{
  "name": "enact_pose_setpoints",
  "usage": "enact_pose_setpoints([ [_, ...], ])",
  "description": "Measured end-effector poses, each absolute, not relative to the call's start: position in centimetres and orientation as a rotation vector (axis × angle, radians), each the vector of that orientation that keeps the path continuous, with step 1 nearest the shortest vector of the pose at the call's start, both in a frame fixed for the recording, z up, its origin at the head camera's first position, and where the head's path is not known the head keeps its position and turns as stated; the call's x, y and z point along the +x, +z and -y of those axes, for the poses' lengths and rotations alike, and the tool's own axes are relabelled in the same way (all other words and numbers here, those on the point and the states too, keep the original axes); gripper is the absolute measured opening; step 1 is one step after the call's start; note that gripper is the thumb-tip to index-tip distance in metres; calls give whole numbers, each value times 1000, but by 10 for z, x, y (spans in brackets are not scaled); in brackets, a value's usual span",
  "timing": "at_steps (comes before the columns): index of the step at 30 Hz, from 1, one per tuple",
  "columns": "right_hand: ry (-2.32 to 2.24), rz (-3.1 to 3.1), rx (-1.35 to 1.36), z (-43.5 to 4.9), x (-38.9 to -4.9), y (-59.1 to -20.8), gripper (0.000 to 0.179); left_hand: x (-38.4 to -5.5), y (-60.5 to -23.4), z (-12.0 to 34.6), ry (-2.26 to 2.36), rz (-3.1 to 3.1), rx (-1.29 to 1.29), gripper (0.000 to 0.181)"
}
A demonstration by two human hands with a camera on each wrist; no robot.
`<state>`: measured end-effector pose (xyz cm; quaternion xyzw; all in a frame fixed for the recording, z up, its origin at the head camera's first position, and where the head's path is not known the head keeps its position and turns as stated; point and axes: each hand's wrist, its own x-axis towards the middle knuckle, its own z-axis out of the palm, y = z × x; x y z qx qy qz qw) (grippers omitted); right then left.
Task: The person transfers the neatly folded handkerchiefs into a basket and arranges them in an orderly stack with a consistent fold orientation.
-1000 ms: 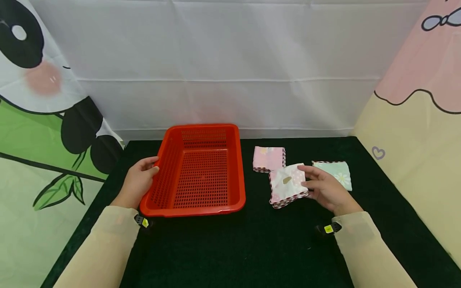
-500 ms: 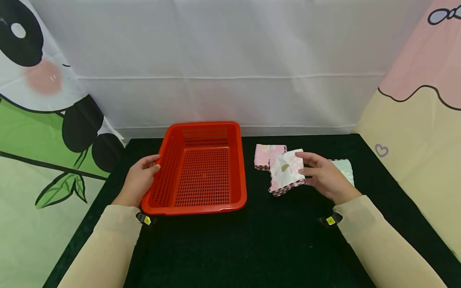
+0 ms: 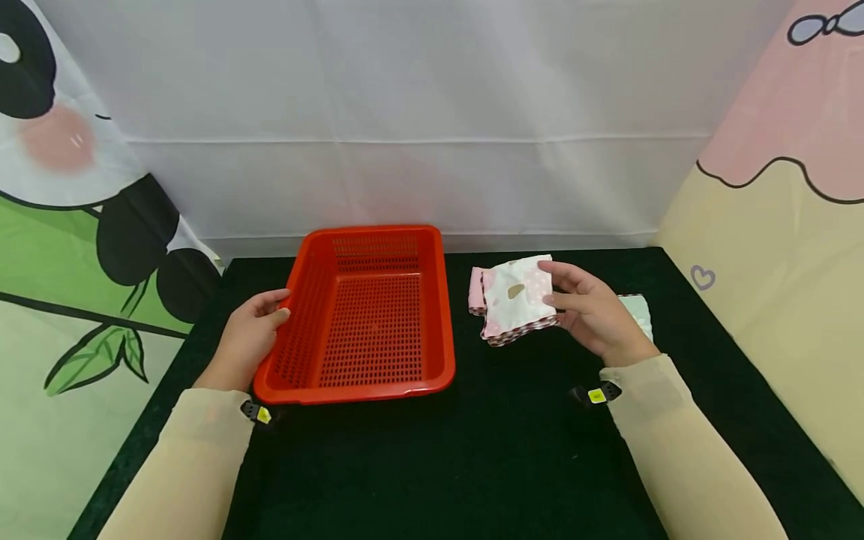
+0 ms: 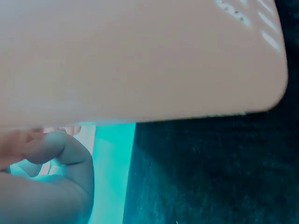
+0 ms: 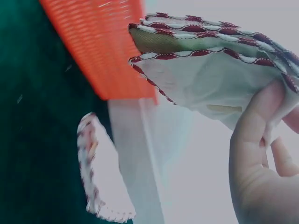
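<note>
My left hand (image 3: 244,339) grips the left rim of a red perforated plastic basket (image 3: 364,394), thumb over the edge. The basket's wall (image 4: 154,60) looks pale in the left wrist view, above the bent thumb. Between thumb and fingers, my right hand (image 3: 594,311) pinches a folded white-and-pink handkerchief (image 3: 514,294) with a checked border. In the right wrist view this handkerchief (image 5: 201,84) hangs off the table, its layered edges showing. Partly hidden behind it in the head view lies a folded pink handkerchief (image 3: 475,291).
A folded mint-green handkerchief (image 3: 638,313) lies on the dark green tabletop (image 3: 432,465), partly covered by my right hand. A white cloth backdrop (image 3: 418,112) stands behind the table, with printed cartoon sheets on both sides.
My right hand has raised the white-and-pink handkerchief and carried it left, so it now overlaps the pink one in view. My left hand stays on the basket rim.
</note>
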<state>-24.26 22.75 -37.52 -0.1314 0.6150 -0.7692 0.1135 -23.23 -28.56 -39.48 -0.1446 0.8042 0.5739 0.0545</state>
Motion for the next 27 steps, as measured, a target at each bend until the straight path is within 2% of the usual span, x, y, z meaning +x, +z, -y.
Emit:
enact_pose_setpoints([
  [13, -2483, -1495, -478, -192, -251, -365, 51, -230, -399, 288, 1856, -2367, -454, 53],
  [27, -2352, -1561, -399, -133, -273, -361, 53, -231, -403, 288, 1916, -2358, -459, 50],
])
